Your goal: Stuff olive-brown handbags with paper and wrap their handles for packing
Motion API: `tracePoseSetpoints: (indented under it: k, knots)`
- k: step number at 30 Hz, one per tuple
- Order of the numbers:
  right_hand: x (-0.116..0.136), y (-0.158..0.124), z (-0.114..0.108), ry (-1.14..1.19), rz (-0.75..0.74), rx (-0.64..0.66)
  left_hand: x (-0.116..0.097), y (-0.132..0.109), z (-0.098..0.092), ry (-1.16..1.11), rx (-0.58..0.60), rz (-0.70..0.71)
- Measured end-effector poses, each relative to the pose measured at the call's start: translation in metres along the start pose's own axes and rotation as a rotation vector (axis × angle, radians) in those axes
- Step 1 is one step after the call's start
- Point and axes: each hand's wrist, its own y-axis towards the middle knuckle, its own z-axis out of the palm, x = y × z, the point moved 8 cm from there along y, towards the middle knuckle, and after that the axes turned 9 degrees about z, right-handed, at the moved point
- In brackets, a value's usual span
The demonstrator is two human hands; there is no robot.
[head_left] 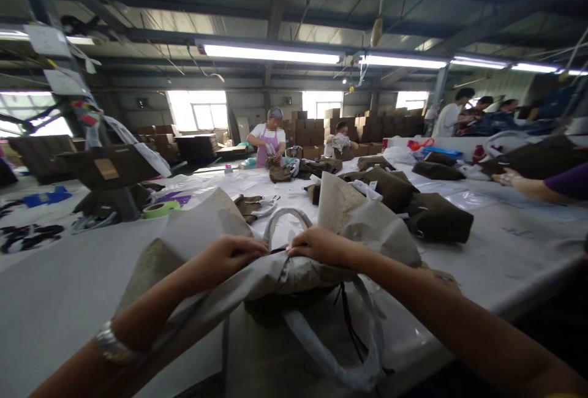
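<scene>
A large, stiff beige paper sheet (202, 226) lies crumpled across a dark olive-brown bag (271, 309) at the table's near edge. My left hand (239, 254) has its fingers closed on the sheet's folded middle. Close beside it, my right hand (319, 245) pinches the same gathered part with curled fingers. One white-wrapped handle (287, 217) arches up behind my hands; another wrapped handle (340, 367) hangs down in front, near thin dark cords. The sheet hides much of the bag, including its opening.
Several brown bags (436, 217) are heaped to the right on the white table (496, 263). A green tape roll (162, 209) and a post-hung bag (108, 168) are at left. Co-workers stand across the table; another person's arm (533, 187) reaches in from the right.
</scene>
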Motion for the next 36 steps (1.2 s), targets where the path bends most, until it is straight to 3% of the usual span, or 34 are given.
tracePoseSetpoints:
  k: [3, 4, 7, 9, 11, 13, 15, 17, 20, 23, 25, 26, 27, 29, 30, 31, 32, 34, 36]
  knots:
    - [-0.006, 0.004, 0.008, 0.016, -0.006, 0.056, -0.025, -0.009, -0.012, 0.098, -0.144, -0.031]
    - [-0.006, 0.006, 0.010, 0.021, -0.015, 0.071, -0.039, -0.012, -0.004, 0.175, -0.124, 0.021]
    - [-0.003, 0.008, 0.005, 0.028, -0.048, 0.075, -0.070, -0.019, 0.048, 0.430, 0.123, 0.238]
    - [0.002, 0.001, -0.008, 0.029, -0.045, -0.007, -0.060, -0.018, 0.069, 0.517, 0.187, 0.244]
    - [0.014, -0.019, -0.035, 0.003, -0.087, -0.265, -0.036, -0.012, 0.072, 0.496, 0.182, 0.178]
    - [0.037, -0.053, -0.054, -0.079, -0.248, -0.555, -0.010, -0.004, 0.065, 0.409, 0.151, 0.111]
    - [0.060, -0.082, -0.048, -0.193, -0.474, -0.656, 0.006, 0.003, 0.057, 0.306, 0.120, 0.088]
    - [0.066, -0.088, -0.024, -0.275, -0.561, -0.539, 0.009, 0.009, 0.057, 0.232, 0.143, 0.105]
    - [0.047, -0.068, 0.009, -0.311, -0.464, -0.335, -0.004, 0.006, 0.061, 0.340, 0.141, 0.133]
    - [0.029, -0.048, 0.024, -0.283, -0.395, -0.224, -0.041, -0.023, 0.053, 0.566, -0.133, 0.298]
    - [0.022, -0.041, 0.026, -0.287, -0.334, -0.174, -0.057, -0.057, 0.054, 0.525, -0.278, 0.421]
    - [0.021, -0.039, 0.027, -0.311, -0.302, -0.148, -0.051, -0.071, 0.059, 0.431, -0.260, 0.384]
    - [0.021, -0.038, 0.027, -0.350, -0.277, -0.123, -0.033, -0.082, 0.066, 0.311, -0.189, 0.239]
    - [0.027, -0.037, 0.027, -0.447, -0.260, -0.092, 0.027, -0.105, 0.089, 0.011, 0.034, -0.239]
    - [0.032, -0.036, 0.026, -0.491, -0.271, -0.087, 0.056, -0.118, 0.097, -0.163, 0.064, -0.476]
    - [0.036, -0.035, 0.026, -0.524, -0.289, -0.090, 0.080, -0.127, 0.096, -0.323, -0.010, -0.648]
    - [0.041, -0.033, 0.025, -0.545, -0.309, -0.098, 0.097, -0.129, 0.089, -0.459, -0.154, -0.729]
    - [0.047, -0.030, 0.025, -0.555, -0.350, -0.115, 0.117, -0.114, 0.062, -0.676, -0.510, -0.641]
    - [0.047, -0.026, 0.026, -0.537, -0.376, -0.127, 0.117, -0.087, 0.033, -0.818, -0.750, -0.414]
